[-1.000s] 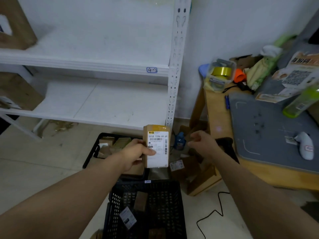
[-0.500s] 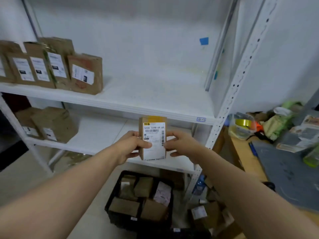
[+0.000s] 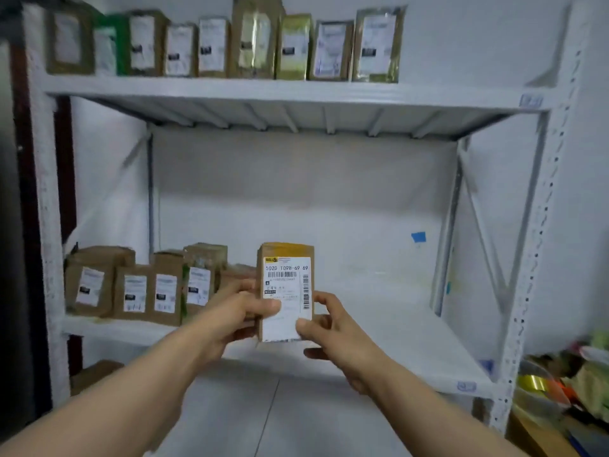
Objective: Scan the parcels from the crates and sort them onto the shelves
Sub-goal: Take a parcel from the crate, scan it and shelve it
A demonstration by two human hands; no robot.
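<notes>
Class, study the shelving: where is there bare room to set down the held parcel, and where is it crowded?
The middle shelf is bare behind the held parcel, from its row of brown parcels to the right post. The top shelf has a free patch between its last parcel and that post. Crowded: middle shelf's left end, top shelf's left and centre.

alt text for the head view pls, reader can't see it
The left hand and right hand hold a brown parcel upright, label toward the camera, before a white rack. Labelled parcels stand at the left of its middle shelf, and other parcels line the top shelf.
</notes>
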